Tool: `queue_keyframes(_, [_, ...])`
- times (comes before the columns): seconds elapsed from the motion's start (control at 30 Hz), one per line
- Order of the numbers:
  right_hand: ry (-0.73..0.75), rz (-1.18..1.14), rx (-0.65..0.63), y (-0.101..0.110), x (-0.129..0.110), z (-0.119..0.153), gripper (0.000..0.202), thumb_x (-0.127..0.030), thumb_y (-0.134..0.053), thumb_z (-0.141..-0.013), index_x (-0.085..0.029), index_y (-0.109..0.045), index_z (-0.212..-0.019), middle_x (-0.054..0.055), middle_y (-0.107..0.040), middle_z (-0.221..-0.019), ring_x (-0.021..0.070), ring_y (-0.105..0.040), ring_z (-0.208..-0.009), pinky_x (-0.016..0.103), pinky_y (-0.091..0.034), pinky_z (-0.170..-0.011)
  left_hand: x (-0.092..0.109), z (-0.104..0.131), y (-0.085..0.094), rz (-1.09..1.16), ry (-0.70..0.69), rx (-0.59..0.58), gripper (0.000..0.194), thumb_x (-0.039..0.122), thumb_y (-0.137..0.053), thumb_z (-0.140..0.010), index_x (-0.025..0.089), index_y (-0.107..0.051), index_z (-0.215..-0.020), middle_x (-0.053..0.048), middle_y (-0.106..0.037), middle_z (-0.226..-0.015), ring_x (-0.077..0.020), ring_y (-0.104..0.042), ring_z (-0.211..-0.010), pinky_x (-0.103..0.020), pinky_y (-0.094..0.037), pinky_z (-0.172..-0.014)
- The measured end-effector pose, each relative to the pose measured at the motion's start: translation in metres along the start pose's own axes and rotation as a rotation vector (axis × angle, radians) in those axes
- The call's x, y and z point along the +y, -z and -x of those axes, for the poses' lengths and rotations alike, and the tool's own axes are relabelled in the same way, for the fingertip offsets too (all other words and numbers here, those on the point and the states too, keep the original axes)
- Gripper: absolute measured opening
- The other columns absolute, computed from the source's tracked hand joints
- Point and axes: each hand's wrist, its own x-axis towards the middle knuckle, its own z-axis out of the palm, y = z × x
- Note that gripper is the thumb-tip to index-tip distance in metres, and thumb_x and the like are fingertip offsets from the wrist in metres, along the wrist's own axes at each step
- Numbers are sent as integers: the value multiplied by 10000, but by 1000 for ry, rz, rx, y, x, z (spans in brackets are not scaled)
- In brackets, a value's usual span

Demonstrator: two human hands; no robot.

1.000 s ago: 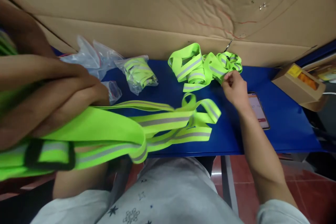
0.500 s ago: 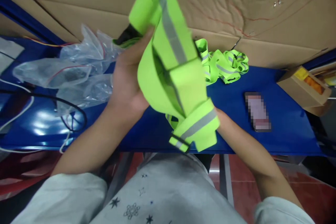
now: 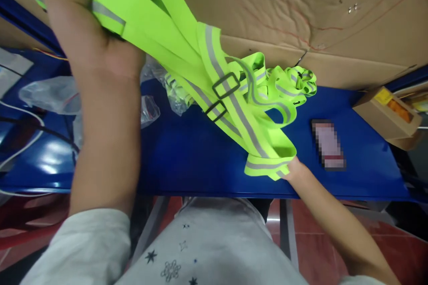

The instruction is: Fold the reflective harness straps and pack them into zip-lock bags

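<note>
A neon-yellow reflective strap harness with grey stripes and black slide buckles is stretched slantwise between my hands. My left hand, high at the upper left, is closed round one end of it; the fingers are partly hidden by the strap. At the lower right, my right hand has the other end, where a loop of strap folds over it and covers most of the fingers. Behind the stretched straps lies a pile of similar neon straps on the blue table.
Clear plastic bags lie at the left beside white and black cables. Near the middle, another bag has neon straps in it. A phone and an open cardboard box are at the right. Brown cardboard backs the table.
My left hand has moved up and left, my right hand slightly right and down. The bunched harness is now pulled out long between them, uncovering its buckles and the bagged straps behind.
</note>
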Motion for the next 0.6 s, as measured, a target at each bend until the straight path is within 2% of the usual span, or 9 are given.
queue_keyframes(0.07, [111, -18, 67, 0, -3, 11, 425, -641, -767, -844, -250, -612, -786, -37, -526, -573, 160, -518, -521, 332, -572, -587, -17, -9, 23, -18, -103, -90, 506, 664, -732, -847, 297, -537, -1136, 350, -723, -1161, -40, -569, -1376, -174, -375, -1346])
queue_keyframes(0.17, [293, 4, 202, -3, -2, 17, 428, -660, -575, -989, -260, -632, -847, -25, -470, -573, 197, -536, -523, 379, -585, -589, -34, -9, 27, 26, -113, -117, 440, 626, -734, -877, 316, -546, -1126, 387, -721, -1119, -27, -567, -1329, -242, -343, -1406])
queue_keyframes(0.27, [450, 24, 436, -2, 9, 16, 524, -666, -357, -1077, -253, -679, -1088, 78, -699, -890, 250, -720, -820, 400, -629, -712, -38, 5, 1, 103, -12, 33, 342, 495, -694, -914, 308, -554, -1164, 300, -768, -1133, -78, -597, -1342, -319, -341, -1419])
queue_keyframes(0.33, [583, 57, 651, -1, 19, 15, 448, -598, -419, -1090, -275, -650, -1299, 97, -732, -1183, 246, -743, -1071, 406, -640, -858, -33, 15, -26, 151, 32, 239, 155, 335, -494, -1022, 270, -564, -1144, 145, -800, -1091, -112, -590, -1388, -368, -370, -1395])
queue_keyframes(0.37, [667, 115, 784, -2, 24, 14, 423, -551, -493, -1082, -302, -612, -1403, 91, -704, -1325, 243, -717, -1200, 428, -625, -959, -29, 20, -40, 166, 100, 310, 174, 226, -394, -1031, 269, -551, -1091, 112, -789, -1011, -104, -617, -1345, -363, -406, -1366])
queue_keyframes(0.43, [826, 392, 1068, -10, 29, 15, 499, -448, -642, -1040, -348, -555, -1522, 84, -574, -1571, 271, -581, -1450, 521, -514, -1168, -18, 28, -65, 193, 148, 430, 244, 142, -306, -1050, 265, -515, -1018, 86, -736, -910, -89, -641, -1286, -336, -452, -1313])
queue_keyframes(0.5, [905, 853, 1229, -24, 27, 17, 511, -343, -695, -1016, -345, -591, -1516, 103, -485, -1667, 332, -446, -1572, 611, -363, -1272, -7, 33, -84, 169, 95, 451, 185, 186, -364, -1085, 228, -524, -1001, 64, -720, -959, -111, -610, -1351, -342, -444, -1307])
queue_keyframes(0.53, [906, 1098, 1211, -31, 24, 17, 471, -284, -673, -1022, -331, -620, -1488, 121, -498, -1659, 355, -432, -1580, 629, -330, -1277, -2, 34, -91, 159, 63, 449, 172, 200, -391, -1092, 204, -536, -1000, 47, -718, -1004, -131, -583, -1403, -352, -432, -1313])
queue_keyframes(0.6, [875, 1507, 1025, -41, 14, 18, 451, -171, -581, -1040, -318, -629, -1464, 138, -558, -1612, 371, -472, -1554, 630, -328, -1256, 2, 35, -95, 160, 71, 422, 187, 238, -401, -1112, 165, -555, -1036, 12, -716, -1116, -167, -500, -1512, -374, -399, -1332])
